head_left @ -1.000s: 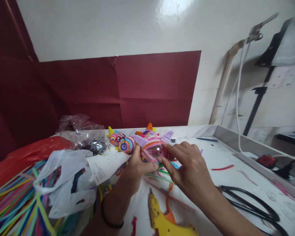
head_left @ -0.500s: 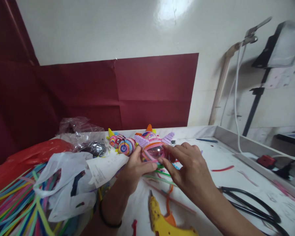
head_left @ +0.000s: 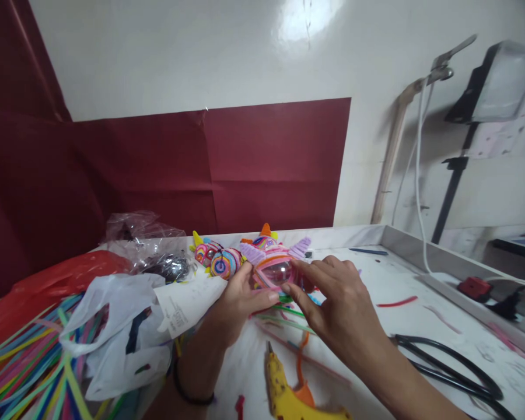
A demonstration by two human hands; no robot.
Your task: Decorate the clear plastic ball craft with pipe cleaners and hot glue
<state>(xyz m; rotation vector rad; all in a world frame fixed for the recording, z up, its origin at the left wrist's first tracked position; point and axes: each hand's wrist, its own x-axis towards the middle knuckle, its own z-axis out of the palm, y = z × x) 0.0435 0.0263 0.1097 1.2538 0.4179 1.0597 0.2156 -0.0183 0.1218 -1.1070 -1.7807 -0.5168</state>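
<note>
Both hands, left (head_left: 238,300) and right (head_left: 339,303), with the clear ball (head_left: 276,272), have shifted slightly leftward and lower than before.

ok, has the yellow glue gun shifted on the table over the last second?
No. The yellow glue gun sits lower in frame, but so do the black scissors and the table edge beside it, so that is camera tilt; it keeps its spot relative to them.

- clear ball (head_left: 276,272) between the hands is ringed in pink fuzzy wire
- just past the left hand (head_left: 236,297), striped rainbow balls (head_left: 221,259) with yellow and orange points
- glue gun (head_left: 289,394) under the right hand (head_left: 339,306) is yellow
- backdrop paper (head_left: 245,163) is dark maroon
</note>
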